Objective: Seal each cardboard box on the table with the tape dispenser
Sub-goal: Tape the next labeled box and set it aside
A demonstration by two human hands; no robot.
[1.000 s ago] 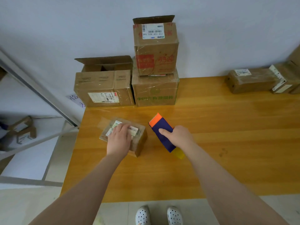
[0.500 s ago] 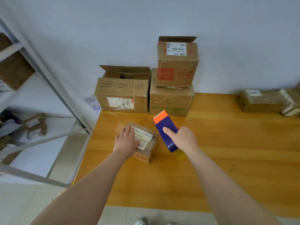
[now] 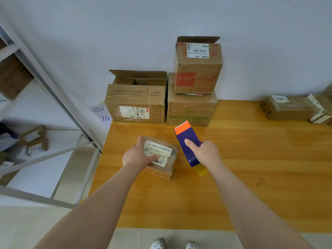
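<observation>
Gripping the small taped box (image 3: 168, 159) near the bench's (image 3: 251, 177) 9 o'clock edge, the left hand (image 3: 136, 156) curls fingers and thumb round it. At its 3 o'clock, the right hand's (image 3: 206, 153) fingers wrap the tape dispenser (image 3: 186, 134). An open-flapped box (image 3: 136, 97) and two stacked boxes (image 3: 190, 110) stand at 12 o'clock against the wall (image 3: 125, 33).

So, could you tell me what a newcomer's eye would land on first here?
Probably the blue tape dispenser with its orange tip, gripped by the right hand over the wooden table. Beside it, the left hand holds a small labelled box, and a two-box stack stands against the wall.
</observation>
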